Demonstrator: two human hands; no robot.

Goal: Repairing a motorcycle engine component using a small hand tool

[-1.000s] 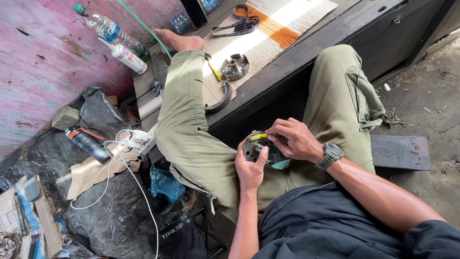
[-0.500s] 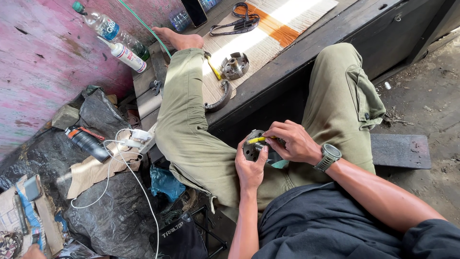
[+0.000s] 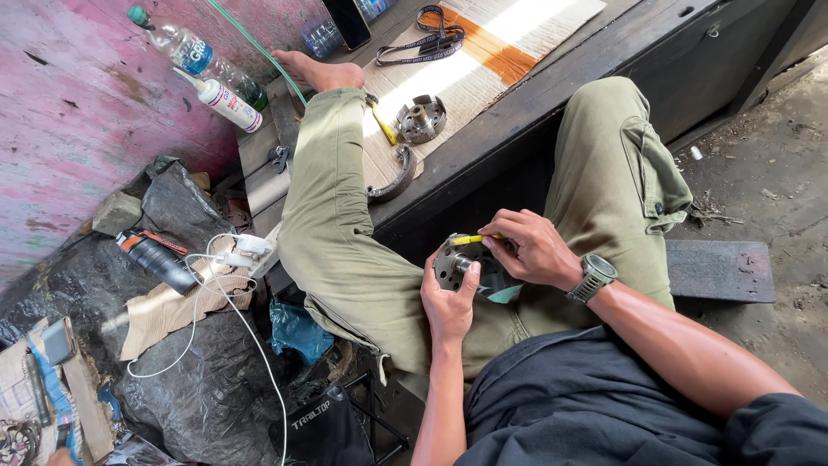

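Observation:
My left hand (image 3: 448, 302) cups a round grey metal part (image 3: 454, 259) with holes, held over my lap between my olive-trousered legs. My right hand (image 3: 533, 248), with a grey watch on its wrist, pinches a thin yellow-handled tool (image 3: 470, 239) whose tip rests on the top of the metal part. A scrap of teal cloth (image 3: 504, 293) shows under my right hand. My left leg stretches out onto a dark wooden bench (image 3: 552, 112).
On the bench's cardboard sheet (image 3: 483, 65) lie a second round metal part (image 3: 420, 118), a curved shoe-like piece (image 3: 392, 183), a yellow-handled tool (image 3: 382, 122) and a strap (image 3: 427, 39). Bottles (image 3: 194, 56) stand by the pink wall. A spray can (image 3: 155, 257), white cable and black plastic lie at left.
My hands and the metal part have stayed almost still; my right hand has shifted the yellow tool slightly on the part.

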